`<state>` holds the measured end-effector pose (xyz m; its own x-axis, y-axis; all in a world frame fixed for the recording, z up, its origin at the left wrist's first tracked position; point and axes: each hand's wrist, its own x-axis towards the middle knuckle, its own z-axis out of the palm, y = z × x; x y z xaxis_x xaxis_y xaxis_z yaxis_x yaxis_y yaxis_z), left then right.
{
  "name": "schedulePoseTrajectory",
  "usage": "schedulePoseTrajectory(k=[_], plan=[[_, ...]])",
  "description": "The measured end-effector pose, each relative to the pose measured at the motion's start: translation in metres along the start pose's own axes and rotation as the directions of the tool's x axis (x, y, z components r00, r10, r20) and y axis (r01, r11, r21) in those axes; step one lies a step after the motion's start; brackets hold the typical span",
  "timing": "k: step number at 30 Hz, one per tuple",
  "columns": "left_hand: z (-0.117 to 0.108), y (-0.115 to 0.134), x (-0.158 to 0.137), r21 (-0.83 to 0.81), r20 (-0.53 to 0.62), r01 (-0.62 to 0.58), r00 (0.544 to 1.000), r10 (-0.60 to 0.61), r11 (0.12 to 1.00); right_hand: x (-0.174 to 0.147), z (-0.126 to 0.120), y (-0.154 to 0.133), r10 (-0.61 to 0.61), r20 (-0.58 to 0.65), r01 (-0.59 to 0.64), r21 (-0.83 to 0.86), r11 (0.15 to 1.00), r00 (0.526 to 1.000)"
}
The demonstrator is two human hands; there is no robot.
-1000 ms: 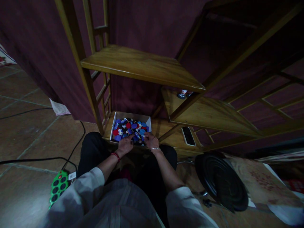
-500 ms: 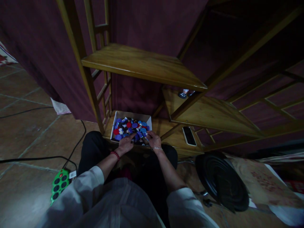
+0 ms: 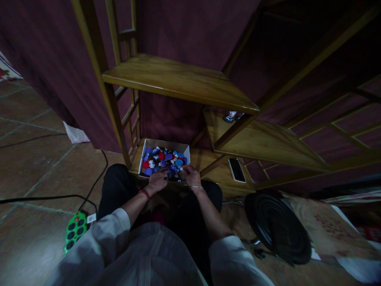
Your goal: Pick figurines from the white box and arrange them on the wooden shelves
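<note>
A shallow white box (image 3: pixel 142 163) holds many small figurines and round discs in blue, purple, red, black and white. Over its near edge, my left hand (image 3: pixel 158 180) reaches in with its fingers bent together at a small blue-purple figurine (image 3: pixel 175 169). My right hand (image 3: pixel 192 176) comes from the box's right front corner, its thumb and fingertips pinched at the figurine's right end. The fingers partly cover the figurine, and its details are too dark and small to make out.
The box sits on the low board of a wooden shelf unit (image 3: pixel 178 79), beneath an upper shelf. A phone (image 3: pixel 237 171) lies on the right. Another figurine (image 3: pixel 229 116) stands on the middle shelf. Nearby are a black round seat (image 3: pixel 276 226) and a green power strip (image 3: pixel 76 228) with cables.
My right hand has shifted slightly left, and the figurine between my hands has turned a little. My left hand has barely moved. The box stays in place.
</note>
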<state>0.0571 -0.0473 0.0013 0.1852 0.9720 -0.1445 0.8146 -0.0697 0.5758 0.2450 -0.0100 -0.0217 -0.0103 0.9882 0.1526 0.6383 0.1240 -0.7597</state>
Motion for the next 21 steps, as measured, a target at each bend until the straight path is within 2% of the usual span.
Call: schedulePoseTrajectory(k=[3,8,15,19,21], plan=[[-0.002,0.002,0.001,-0.022,0.004,0.017,1.0,-0.017,1.0,-0.004,-0.002,-0.005,-0.053,0.019,0.054,-0.068,0.996,0.998],[-0.008,0.01,0.008,-0.085,0.011,0.111,0.994,-0.11,0.99,-0.013,0.0,-0.01,-0.087,0.012,0.088,-0.097,0.991,0.996],[-0.008,0.023,0.022,-0.037,-0.157,-0.068,0.986,0.061,0.997,-0.028,0.006,-0.009,-0.175,-0.021,0.169,-0.17,0.971,0.984],[0.001,0.024,0.036,0.023,-0.134,-0.173,0.975,0.174,0.985,-0.03,0.004,-0.009,-0.213,-0.025,0.206,-0.167,0.964,0.977],[0.006,0.022,0.042,0.037,-0.113,-0.18,0.977,0.183,0.983,-0.029,0.002,-0.009,-0.222,-0.02,0.216,-0.158,0.963,0.975]])
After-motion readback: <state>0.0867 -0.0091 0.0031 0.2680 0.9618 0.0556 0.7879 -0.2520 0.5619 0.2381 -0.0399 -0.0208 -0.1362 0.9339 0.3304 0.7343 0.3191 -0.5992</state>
